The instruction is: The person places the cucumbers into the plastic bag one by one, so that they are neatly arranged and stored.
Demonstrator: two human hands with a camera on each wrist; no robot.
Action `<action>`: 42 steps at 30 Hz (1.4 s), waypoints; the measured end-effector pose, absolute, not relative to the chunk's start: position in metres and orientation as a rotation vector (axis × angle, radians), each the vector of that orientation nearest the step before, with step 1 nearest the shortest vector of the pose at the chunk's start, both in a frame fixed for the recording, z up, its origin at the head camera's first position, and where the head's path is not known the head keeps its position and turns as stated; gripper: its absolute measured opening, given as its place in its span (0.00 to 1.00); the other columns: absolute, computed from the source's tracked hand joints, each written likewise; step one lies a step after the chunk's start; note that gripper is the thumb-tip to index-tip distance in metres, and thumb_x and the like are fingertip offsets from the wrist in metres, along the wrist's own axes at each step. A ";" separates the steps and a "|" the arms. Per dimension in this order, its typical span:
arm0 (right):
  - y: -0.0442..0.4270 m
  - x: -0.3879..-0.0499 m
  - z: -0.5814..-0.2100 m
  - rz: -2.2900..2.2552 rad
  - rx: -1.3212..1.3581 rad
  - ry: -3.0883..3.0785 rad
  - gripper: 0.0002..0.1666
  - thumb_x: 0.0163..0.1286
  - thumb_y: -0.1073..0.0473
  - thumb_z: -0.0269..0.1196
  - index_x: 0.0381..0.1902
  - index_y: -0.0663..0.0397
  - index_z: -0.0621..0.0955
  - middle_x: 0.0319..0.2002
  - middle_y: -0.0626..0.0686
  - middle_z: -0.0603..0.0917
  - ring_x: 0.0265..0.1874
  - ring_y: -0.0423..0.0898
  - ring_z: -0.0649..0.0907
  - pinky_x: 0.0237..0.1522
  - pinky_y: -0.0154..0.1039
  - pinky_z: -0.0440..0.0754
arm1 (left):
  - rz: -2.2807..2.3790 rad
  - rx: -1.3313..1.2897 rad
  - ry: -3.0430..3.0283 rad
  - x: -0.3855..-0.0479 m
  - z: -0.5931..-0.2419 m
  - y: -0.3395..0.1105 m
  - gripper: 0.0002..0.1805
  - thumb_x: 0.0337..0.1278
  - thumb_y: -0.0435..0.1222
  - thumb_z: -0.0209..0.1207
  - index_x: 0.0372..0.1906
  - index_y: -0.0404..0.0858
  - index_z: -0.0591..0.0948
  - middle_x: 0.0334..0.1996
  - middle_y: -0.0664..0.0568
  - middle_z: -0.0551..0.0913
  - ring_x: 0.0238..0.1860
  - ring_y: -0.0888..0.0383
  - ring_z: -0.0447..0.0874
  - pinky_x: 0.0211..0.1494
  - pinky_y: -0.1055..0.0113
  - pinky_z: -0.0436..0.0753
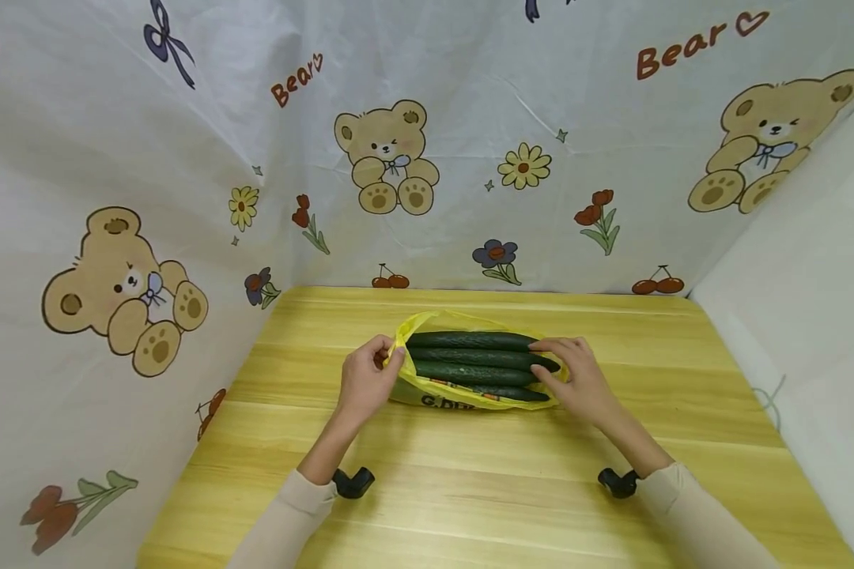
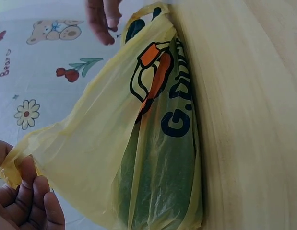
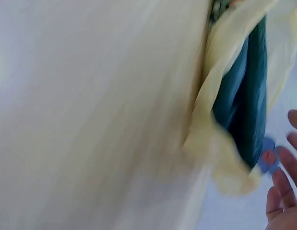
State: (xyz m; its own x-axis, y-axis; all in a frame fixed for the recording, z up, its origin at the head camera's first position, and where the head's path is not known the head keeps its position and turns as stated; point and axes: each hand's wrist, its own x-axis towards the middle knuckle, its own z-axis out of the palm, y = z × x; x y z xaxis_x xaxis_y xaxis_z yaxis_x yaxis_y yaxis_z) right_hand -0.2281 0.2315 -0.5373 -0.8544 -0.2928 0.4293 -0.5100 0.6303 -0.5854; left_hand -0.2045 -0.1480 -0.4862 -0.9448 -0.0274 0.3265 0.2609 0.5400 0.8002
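Note:
A yellow plastic bag [image 1: 451,401] lies on the table with its mouth spread, and several dark green cucumbers [image 1: 473,357] show side by side in it. My left hand [image 1: 367,378] pinches the bag's left rim between thumb and fingers; in the left wrist view, this hand [image 2: 30,201] pulls the yellow film [image 2: 86,129] taut. Over the cucumbers' right ends is my right hand [image 1: 578,379], fingers spread. In the right wrist view the right hand [image 3: 285,184] stands a little apart from the cucumbers [image 3: 251,96], holding nothing. The cucumbers' lower sides are hidden by the bag.
The bag rests on a wood-grain table [image 1: 470,482]. Behind and to the left hangs a white cloth [image 1: 462,213] printed with bears and flowers. A white wall [image 1: 790,316] borders the right side, with a thin pale cord [image 1: 772,403] near it.

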 end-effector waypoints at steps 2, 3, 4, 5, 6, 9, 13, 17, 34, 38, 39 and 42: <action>0.246 -0.228 -0.543 1.108 0.525 -2.601 0.28 0.78 0.55 0.68 0.71 0.55 0.79 0.67 0.62 0.81 0.58 0.56 0.76 0.54 0.54 0.74 | -1.357 -0.198 -2.478 -0.204 -0.486 -0.149 0.08 0.75 0.41 0.64 0.36 0.45 0.85 0.27 0.51 0.77 0.22 0.58 0.67 0.32 0.68 0.69; 0.253 -0.228 -0.545 1.142 0.474 -2.633 0.31 0.79 0.53 0.67 0.74 0.57 0.76 0.68 0.63 0.80 0.58 0.58 0.76 0.54 0.53 0.75 | -1.356 -0.200 -2.477 -0.204 -0.486 -0.149 0.08 0.75 0.41 0.64 0.35 0.45 0.85 0.26 0.52 0.77 0.22 0.59 0.67 0.32 0.68 0.69; 0.259 -0.228 -0.548 1.175 0.428 -2.669 0.33 0.80 0.51 0.66 0.76 0.59 0.73 0.67 0.64 0.79 0.58 0.59 0.78 0.54 0.51 0.76 | -1.357 -0.202 -2.476 -0.204 -0.486 -0.149 0.08 0.75 0.41 0.64 0.35 0.45 0.85 0.26 0.52 0.77 0.22 0.59 0.67 0.32 0.68 0.69; 0.264 -0.227 -0.551 1.199 0.383 -2.711 0.35 0.81 0.48 0.65 0.77 0.59 0.71 0.66 0.65 0.79 0.57 0.58 0.79 0.53 0.48 0.78 | -1.359 -0.204 -2.474 -0.204 -0.486 -0.150 0.09 0.75 0.42 0.64 0.35 0.45 0.85 0.26 0.52 0.77 0.21 0.59 0.67 0.31 0.69 0.69; 0.268 -0.227 -0.553 1.223 0.344 -2.753 0.36 0.81 0.46 0.64 0.77 0.60 0.71 0.64 0.65 0.81 0.55 0.58 0.81 0.51 0.45 0.80 | -1.362 -0.208 -2.472 -0.203 -0.486 -0.150 0.09 0.75 0.42 0.64 0.35 0.46 0.85 0.26 0.52 0.77 0.21 0.59 0.67 0.31 0.69 0.69; 0.278 -0.227 -0.559 1.254 0.275 -2.852 0.32 0.82 0.42 0.62 0.69 0.61 0.78 0.52 0.61 0.87 0.45 0.50 0.85 0.44 0.37 0.82 | -1.374 -0.208 -2.473 -0.203 -0.487 -0.151 0.09 0.75 0.42 0.64 0.35 0.46 0.85 0.26 0.52 0.77 0.20 0.61 0.66 0.30 0.69 0.68; 0.282 -0.230 -0.562 1.264 0.267 -2.859 0.19 0.83 0.46 0.62 0.50 0.59 0.85 0.36 0.56 0.88 0.31 0.40 0.81 0.34 0.34 0.77 | -1.387 -0.194 -2.474 -0.202 -0.488 -0.152 0.09 0.75 0.42 0.64 0.35 0.45 0.86 0.26 0.51 0.78 0.21 0.60 0.68 0.29 0.69 0.69; 0.281 -0.232 -0.553 1.328 0.266 -2.795 0.19 0.86 0.50 0.58 0.40 0.60 0.82 0.28 0.59 0.85 0.24 0.44 0.79 0.28 0.36 0.76 | -1.392 -0.178 -2.460 -0.204 -0.488 -0.153 0.09 0.75 0.42 0.64 0.36 0.45 0.86 0.27 0.51 0.80 0.24 0.56 0.73 0.32 0.66 0.73; 0.285 -0.236 -0.464 1.745 0.282 -2.393 0.23 0.88 0.52 0.52 0.52 0.73 0.76 0.35 0.42 0.86 0.32 0.39 0.86 0.37 0.32 0.89 | -1.547 -0.137 -2.363 -0.236 -0.477 -0.158 0.11 0.76 0.43 0.63 0.36 0.42 0.84 0.26 0.51 0.79 0.25 0.55 0.74 0.33 0.64 0.75; 0.281 -0.255 -0.447 1.741 0.290 -2.323 0.22 0.87 0.52 0.54 0.51 0.72 0.77 0.34 0.42 0.86 0.31 0.39 0.86 0.35 0.31 0.88 | -1.552 -0.135 -2.342 -0.259 -0.472 -0.157 0.12 0.76 0.42 0.62 0.34 0.40 0.82 0.27 0.52 0.77 0.24 0.56 0.71 0.35 0.62 0.72; 0.280 -0.260 -0.443 1.728 0.292 -2.318 0.22 0.87 0.52 0.54 0.50 0.72 0.77 0.33 0.41 0.86 0.30 0.38 0.86 0.34 0.31 0.88 | -1.543 -0.137 -2.339 -0.266 -0.471 -0.156 0.13 0.76 0.42 0.62 0.34 0.40 0.82 0.26 0.52 0.76 0.24 0.56 0.69 0.36 0.62 0.71; 0.282 -0.272 -0.435 1.680 0.272 -2.335 0.21 0.87 0.53 0.54 0.50 0.71 0.77 0.32 0.39 0.86 0.30 0.37 0.86 0.32 0.31 0.89 | -1.525 -0.123 -2.345 -0.287 -0.466 -0.152 0.13 0.77 0.42 0.61 0.34 0.40 0.81 0.26 0.54 0.74 0.24 0.56 0.67 0.38 0.61 0.68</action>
